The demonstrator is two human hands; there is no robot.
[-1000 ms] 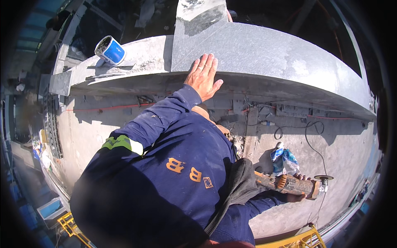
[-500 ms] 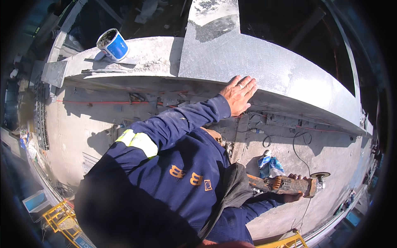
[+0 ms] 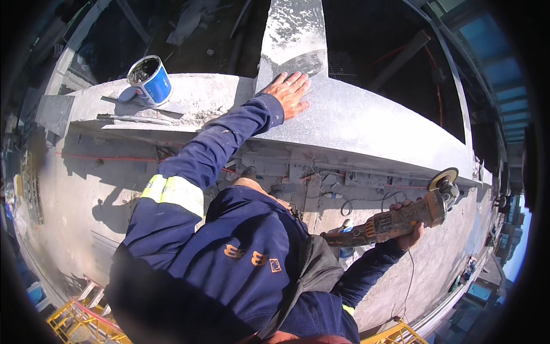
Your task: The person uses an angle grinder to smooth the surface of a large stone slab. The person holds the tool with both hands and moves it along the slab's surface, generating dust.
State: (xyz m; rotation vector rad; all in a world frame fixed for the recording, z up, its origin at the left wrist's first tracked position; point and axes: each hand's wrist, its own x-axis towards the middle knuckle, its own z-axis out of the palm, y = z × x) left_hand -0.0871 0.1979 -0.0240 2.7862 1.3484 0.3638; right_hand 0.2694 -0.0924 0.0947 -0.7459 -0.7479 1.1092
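Observation:
My left hand (image 3: pixel 290 94) lies flat, fingers stretched, on the smooth grey stone slab (image 3: pixel 366 126), near where an upright strip (image 3: pixel 295 34) with worn, whitish patches joins it. Nothing is in that hand. Lower right, my right hand (image 3: pixel 411 234) wraps round the body of a dusty angle grinder (image 3: pixel 395 225). Its thin round disc (image 3: pixel 443 179) points up and stands close to the slab's right lower edge. Whether the disc touches the slab or is spinning, I cannot tell. A cord hangs from the grinder side toward the ground.
A blue and white bucket (image 3: pixel 153 81) stands on the rough ledge at the left, beside flat strips (image 3: pixel 134 119). Below the ledge lie scattered offcuts, a red cable (image 3: pixel 109 157) and a blue packet (image 3: pixel 347 226). Yellow metal frames (image 3: pixel 86 321) show at the lower edge.
My left hand has slid left and away along the slab to the foot of the upright strip. My right hand has raised the grinder, bringing its disc up near the slab's edge.

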